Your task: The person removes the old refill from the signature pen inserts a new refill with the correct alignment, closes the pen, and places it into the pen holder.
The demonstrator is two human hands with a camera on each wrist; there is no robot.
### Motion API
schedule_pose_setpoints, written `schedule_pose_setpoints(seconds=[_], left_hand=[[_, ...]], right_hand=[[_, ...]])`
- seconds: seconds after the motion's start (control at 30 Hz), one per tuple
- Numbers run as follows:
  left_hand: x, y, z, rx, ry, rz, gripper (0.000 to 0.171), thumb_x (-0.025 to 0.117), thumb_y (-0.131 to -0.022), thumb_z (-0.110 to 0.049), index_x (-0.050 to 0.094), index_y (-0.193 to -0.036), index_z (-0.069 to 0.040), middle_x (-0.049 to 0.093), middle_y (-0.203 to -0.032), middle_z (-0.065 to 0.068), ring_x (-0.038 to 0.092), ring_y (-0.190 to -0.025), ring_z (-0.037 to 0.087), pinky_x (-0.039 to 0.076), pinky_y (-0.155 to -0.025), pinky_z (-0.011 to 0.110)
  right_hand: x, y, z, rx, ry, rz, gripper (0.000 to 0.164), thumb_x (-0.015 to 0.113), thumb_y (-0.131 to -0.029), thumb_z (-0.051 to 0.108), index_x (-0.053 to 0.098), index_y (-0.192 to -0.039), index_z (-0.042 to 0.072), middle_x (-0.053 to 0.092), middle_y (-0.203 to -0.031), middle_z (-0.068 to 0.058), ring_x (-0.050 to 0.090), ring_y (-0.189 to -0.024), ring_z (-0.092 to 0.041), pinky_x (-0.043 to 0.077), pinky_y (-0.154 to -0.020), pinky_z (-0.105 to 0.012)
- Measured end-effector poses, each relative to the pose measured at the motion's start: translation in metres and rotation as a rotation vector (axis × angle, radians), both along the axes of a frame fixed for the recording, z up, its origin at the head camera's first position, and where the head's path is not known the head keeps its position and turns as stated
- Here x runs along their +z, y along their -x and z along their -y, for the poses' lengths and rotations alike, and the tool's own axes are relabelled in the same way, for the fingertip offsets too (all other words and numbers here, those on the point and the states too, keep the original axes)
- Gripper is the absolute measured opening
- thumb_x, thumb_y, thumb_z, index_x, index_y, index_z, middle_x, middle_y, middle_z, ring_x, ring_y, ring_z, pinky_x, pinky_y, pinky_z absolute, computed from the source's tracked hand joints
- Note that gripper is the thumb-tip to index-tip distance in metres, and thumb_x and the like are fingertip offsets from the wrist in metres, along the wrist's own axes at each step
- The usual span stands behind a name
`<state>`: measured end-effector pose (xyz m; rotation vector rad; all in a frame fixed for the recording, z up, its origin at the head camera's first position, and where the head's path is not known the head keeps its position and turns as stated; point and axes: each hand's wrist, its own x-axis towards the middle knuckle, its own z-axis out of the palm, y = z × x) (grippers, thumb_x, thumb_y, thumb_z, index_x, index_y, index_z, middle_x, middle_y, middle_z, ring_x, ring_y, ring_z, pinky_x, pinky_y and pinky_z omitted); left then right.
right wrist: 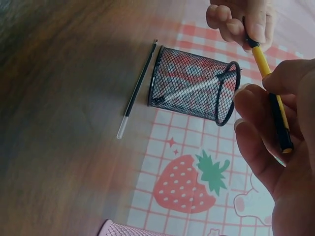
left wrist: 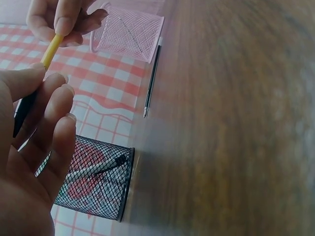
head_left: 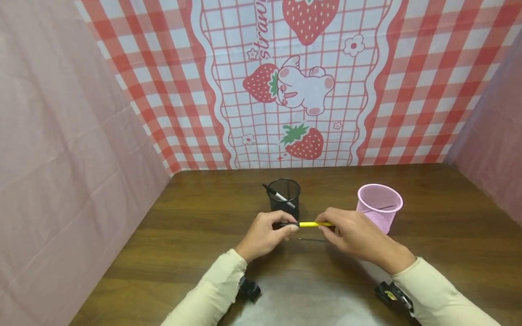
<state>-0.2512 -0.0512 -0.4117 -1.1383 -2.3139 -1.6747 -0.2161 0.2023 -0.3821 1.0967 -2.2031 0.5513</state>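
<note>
A yellow and black pen (head_left: 307,224) is held level between both hands above the table. My left hand (head_left: 267,231) pinches its black end (left wrist: 24,108) with thumb and fingers. My right hand (head_left: 355,231) pinches the yellow barrel (right wrist: 261,61) near the other end, whose black tip shows in the right wrist view. Beneath the hands, a thin ink refill (right wrist: 138,88) with a dark and a clear section lies on the table. Behind my left hand stands a black mesh pen cup (head_left: 284,199) with a black and white marker (head_left: 279,195) leaning inside.
A pink mesh pen cup (head_left: 379,199) stands behind my right hand, with a thin dark stick inside. The brown wooden table (head_left: 195,203) ends at a red checked strawberry cloth (head_left: 175,81). Pink curtains (head_left: 61,136) hang at both sides.
</note>
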Motion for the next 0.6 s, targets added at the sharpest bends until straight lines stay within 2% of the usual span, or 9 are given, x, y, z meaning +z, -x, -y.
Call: schedule_pose_setpoints(seconds=[0.3,0.43,0.5,0.57,0.6], left_hand=[[0.0008,0.0002,-0.0015,-0.024,-0.003,0.033,0.012,0.073,-0.094,-0.016,0.073,-0.099,-0.005,0.074,-0.077,0.004,0.072,-0.067,0.023,0.059,-0.061,0.032],[0.0009,0.0004,-0.0004,-0.024,-0.004,0.026,0.011,0.072,-0.094,-0.016,0.073,-0.099,-0.006,0.074,-0.079,0.003,0.072,-0.067,0.022,0.059,-0.061,0.032],[0.0014,0.0005,0.0003,-0.024,-0.003,0.019,0.011,0.072,-0.094,-0.017,0.073,-0.1,-0.008,0.074,-0.08,0.002,0.071,-0.068,0.02,0.059,-0.061,0.031],[0.0014,0.0006,0.0007,-0.025,-0.002,0.015,0.01,0.073,-0.094,-0.016,0.073,-0.1,-0.008,0.075,-0.082,0.002,0.071,-0.068,0.018,0.058,-0.062,0.03],[0.0013,0.0005,0.0008,-0.024,0.001,0.013,0.01,0.073,-0.093,-0.016,0.073,-0.1,-0.009,0.075,-0.082,0.002,0.071,-0.068,0.017,0.058,-0.062,0.03]], right_hand=[[0.0013,0.0025,-0.001,0.009,-0.006,-0.036,0.022,0.076,-0.077,0.006,0.068,-0.094,0.015,0.066,-0.086,0.011,0.061,-0.074,-0.003,0.053,-0.062,-0.025],[0.0002,0.0032,-0.0007,0.016,-0.014,-0.037,0.022,0.078,-0.076,0.007,0.069,-0.095,0.015,0.067,-0.087,0.01,0.062,-0.075,-0.005,0.053,-0.064,-0.027],[-0.0006,0.0033,-0.0006,0.022,-0.012,-0.037,0.019,0.077,-0.079,0.009,0.07,-0.096,0.014,0.067,-0.088,0.009,0.062,-0.075,-0.006,0.054,-0.064,-0.028],[-0.0014,0.003,-0.0006,0.015,-0.012,-0.033,0.009,0.071,-0.091,0.021,0.07,-0.096,0.014,0.067,-0.087,0.009,0.061,-0.075,-0.005,0.053,-0.064,-0.028],[-0.0022,0.0029,-0.0005,0.014,-0.011,-0.032,0.013,0.067,-0.095,0.026,0.071,-0.097,0.014,0.067,-0.087,0.009,0.061,-0.075,-0.005,0.053,-0.064,-0.027]])
